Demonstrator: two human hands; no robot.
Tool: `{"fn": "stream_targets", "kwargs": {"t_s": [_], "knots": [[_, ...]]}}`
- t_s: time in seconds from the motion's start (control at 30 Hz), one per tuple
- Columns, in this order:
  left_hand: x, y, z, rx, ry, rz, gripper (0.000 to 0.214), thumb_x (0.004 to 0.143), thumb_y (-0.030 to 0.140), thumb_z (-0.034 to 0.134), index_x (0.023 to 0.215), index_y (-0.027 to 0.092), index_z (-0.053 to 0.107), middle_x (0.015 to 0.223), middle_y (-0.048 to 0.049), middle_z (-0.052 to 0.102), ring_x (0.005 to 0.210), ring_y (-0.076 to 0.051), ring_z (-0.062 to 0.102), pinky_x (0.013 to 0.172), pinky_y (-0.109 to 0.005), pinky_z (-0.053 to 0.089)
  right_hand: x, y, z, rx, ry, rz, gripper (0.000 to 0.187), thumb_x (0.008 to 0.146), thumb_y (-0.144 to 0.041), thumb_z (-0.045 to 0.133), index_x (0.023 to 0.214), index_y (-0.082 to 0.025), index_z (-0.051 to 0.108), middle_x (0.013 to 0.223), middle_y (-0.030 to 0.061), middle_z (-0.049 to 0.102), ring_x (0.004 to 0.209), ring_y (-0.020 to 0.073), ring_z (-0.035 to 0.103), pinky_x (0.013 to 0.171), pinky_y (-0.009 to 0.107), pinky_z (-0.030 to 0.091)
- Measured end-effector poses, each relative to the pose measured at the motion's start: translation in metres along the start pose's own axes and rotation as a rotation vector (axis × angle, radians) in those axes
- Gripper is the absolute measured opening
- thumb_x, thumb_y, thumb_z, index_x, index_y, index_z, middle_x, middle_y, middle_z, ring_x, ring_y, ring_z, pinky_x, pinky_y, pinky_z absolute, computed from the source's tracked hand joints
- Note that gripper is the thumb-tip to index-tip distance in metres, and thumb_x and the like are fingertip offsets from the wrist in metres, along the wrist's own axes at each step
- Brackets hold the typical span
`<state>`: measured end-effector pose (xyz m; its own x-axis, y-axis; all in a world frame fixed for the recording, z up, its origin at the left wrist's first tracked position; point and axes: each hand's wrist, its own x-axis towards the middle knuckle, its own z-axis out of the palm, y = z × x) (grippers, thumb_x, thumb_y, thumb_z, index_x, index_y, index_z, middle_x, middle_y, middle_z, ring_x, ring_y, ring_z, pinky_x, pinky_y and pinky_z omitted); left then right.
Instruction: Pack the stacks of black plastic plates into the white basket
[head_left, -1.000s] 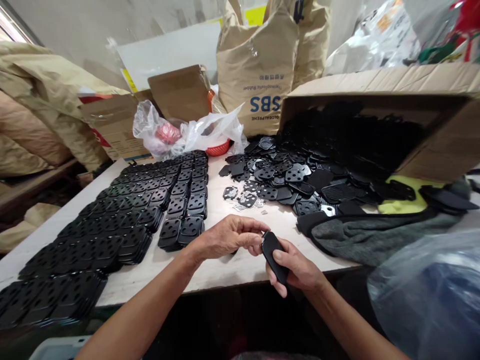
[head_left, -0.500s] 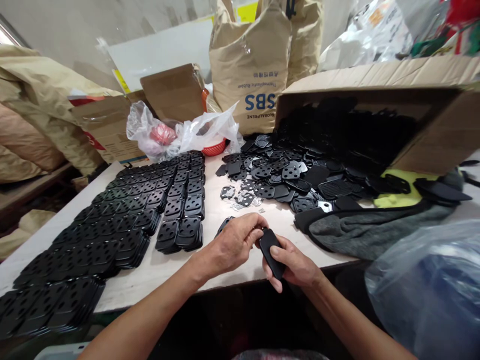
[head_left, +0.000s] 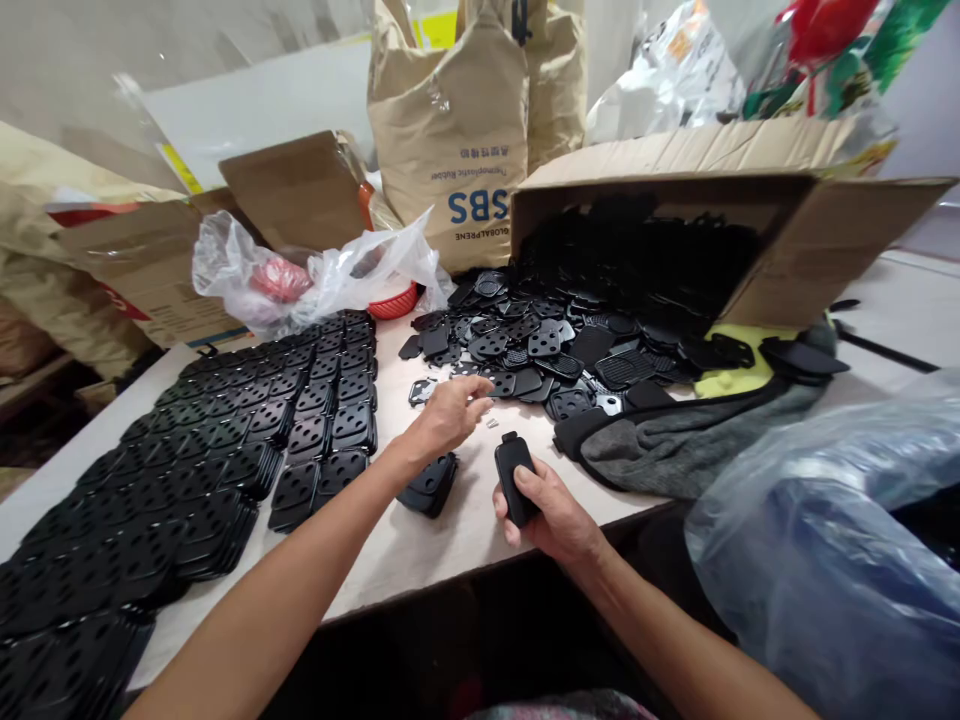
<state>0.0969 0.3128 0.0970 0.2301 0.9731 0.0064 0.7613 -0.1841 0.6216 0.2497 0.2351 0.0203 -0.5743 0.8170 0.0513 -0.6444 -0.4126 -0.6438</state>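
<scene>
Head view: right hand [head_left: 551, 508] pinching black pad [head_left: 508, 473] near table [head_left: 465, 542] edge, possibly slipping if thumb easing; left hand [head_left: 448, 414] hovering near loose heap [head_left: 544, 344], fingers slightly parted, cannot tell if holding anything, low sweep perhaps toppling small stack [head_left: 430, 484]

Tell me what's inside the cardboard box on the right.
Black pieces are heaped inside the cardboard box; shadow obscures most outlines, and anything beneath them is covered.

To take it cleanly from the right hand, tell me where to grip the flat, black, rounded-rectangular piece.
Pinch the black piece probably at its exposed far end, beside the small tab, coming from the far left; the right hand covers its near right part.
</scene>
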Motion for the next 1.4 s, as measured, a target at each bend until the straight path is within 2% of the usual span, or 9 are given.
{"fn": "stream_targets", "kwargs": {"t_s": [0.07, 0.17, 0.4, 0.7, 0.8, 0.97, 1.13, 1.23, 1.4], "knots": [[0.017, -0.005, 0.004, 0.292, 0.058, 0.033, 0.038, 0.086, 0.018, 0.059, 0.124, 0.014, 0.058, 0.115, -0.0122, 0.061, 0.104, -0.023, 0.062, 0.092, -0.034, 0.047, -0.001, 0.001, 0.0, 0.001, -0.02, -0.005, 0.043, 0.078, -0.05, 0.075, 0.091, -0.018, 0.049, 0.064, 0.0009, 0.072, 0.039, 0.0106, 0.061, 0.038, 0.018, 0.046], [0.041, -0.013, 0.005, 0.5, -0.033, 0.007, 0.052, 0.081, 0.021, 0.067, 0.131, 0.013, 0.054, 0.125, -0.0165, 0.055, 0.113, -0.028, 0.058, 0.096, -0.035, 0.045, -0.001, 0.002, -0.001, -0.003, -0.032, -0.001, 0.045, 0.077, -0.051, 0.076, 0.091, -0.018, 0.05, 0.064, 0.0013, 0.072, 0.039, 0.0108, 0.061, 0.038, 0.018, 0.046], [0.078, -0.027, 0.001, 0.499, -0.143, 0.034, 0.057, 0.072, 0.025, 0.076, 0.127, 0.022, 0.061, 0.109, -0.0083, 0.061, 0.113, -0.027, 0.057, 0.096, -0.03, 0.043, 0.001, 0.003, -0.003, -0.027, -0.039, 0.015, 0.047, 0.076, -0.054, 0.075, 0.091, -0.018, 0.049, 0.063, 0.0019, 0.072, 0.037, 0.0115, 0.061, 0.038, 0.019, 0.047], [0.075, -0.023, -0.002, 0.441, -0.12, 0.064, 0.051, 0.065, 0.029, 0.08, 0.111, 0.019, 0.06, 0.105, -0.0067, 0.06, 0.101, -0.025, 0.059, 0.087, -0.031, 0.046, 0.001, 0.005, -0.003, -0.01, 0.016, -0.013, 0.044, 0.077, -0.053, 0.075, 0.09, -0.019, 0.049, 0.063, 0.0006, 0.07, 0.037, 0.0113, 0.059, 0.037, 0.02, 0.046], [0.064, -0.016, -0.013, 0.354, -0.115, 0.088, 0.047, 0.067, 0.03, 0.078, 0.107, 0.018, 0.057, 0.092, -0.0026, 0.061, 0.087, -0.02, 0.059, 0.077, -0.029, 0.046, 0.004, 0.003, -0.003, 0.022, 0.133, -0.086, 0.043, 0.076, -0.051, 0.077, 0.089, -0.019, 0.051, 0.064, 0.0005, 0.07, 0.039, 0.0108, 0.059, 0.037, 0.019, 0.045], [0.016, -0.001, -0.034, -0.26, -0.321, 0.038, 0.053, 0.066, 0.028, 0.076, 0.113, 0.017, 0.053, 0.085, 0.001, 0.059, 0.068, -0.012, 0.054, 0.059, -0.023, 0.042, 0.016, 0.0, -0.003, 0.116, 0.402, -0.179, 0.053, 0.077, -0.062, 0.07, 0.104, -0.017, 0.059, 0.079, 0.0056, 0.073, 0.056, 0.0148, 0.067, 0.046, 0.023, 0.056], [-0.038, 0.005, -0.03, -0.542, -0.546, 0.068, 0.053, 0.074, 0.023, 0.069, 0.125, 0.019, 0.053, 0.091, -0.0012, 0.063, 0.077, -0.014, 0.06, 0.069, -0.026, 0.047, 0.016, 0.005, -0.002, -0.099, 0.246, -0.069, 0.064, 0.079, -0.071, 0.061, 0.108, -0.015, 0.059, 0.074, 0.0045, 0.071, 0.05, 0.0156, 0.066, 0.04, 0.025, 0.055], [-0.058, 0.0, -0.013, -0.676, -0.446, 0.024, 0.061, 0.076, 0.022, 0.067, 0.133, 0.019, 0.048, 0.084, 0.0009, 0.06, 0.068, -0.011, 0.059, 0.066, -0.026, 0.046, 0.009, 0.007, 0.0, -0.327, 0.165, -0.037, 0.053, 0.083, -0.059, 0.064, 0.113, -0.017, 0.054, 0.071, 0.0023, 0.07, 0.045, 0.0147, 0.064, 0.037, 0.023, 0.052], [-0.073, -0.005, 0.011, -0.813, -0.006, -0.18, 0.048, 0.072, 0.026, 0.069, 0.116, 0.015, 0.052, 0.065, 0.0078, 0.053, 0.051, -0.006, 0.049, 0.052, -0.02, 0.04, 0.005, 0.006, 0.0, -0.391, 0.131, -0.011, 0.046, 0.085, -0.059, 0.061, 0.107, -0.018, 0.055, 0.075, 0.0042, 0.072, 0.048, 0.0156, 0.066, 0.041, 0.025, 0.053]]}}
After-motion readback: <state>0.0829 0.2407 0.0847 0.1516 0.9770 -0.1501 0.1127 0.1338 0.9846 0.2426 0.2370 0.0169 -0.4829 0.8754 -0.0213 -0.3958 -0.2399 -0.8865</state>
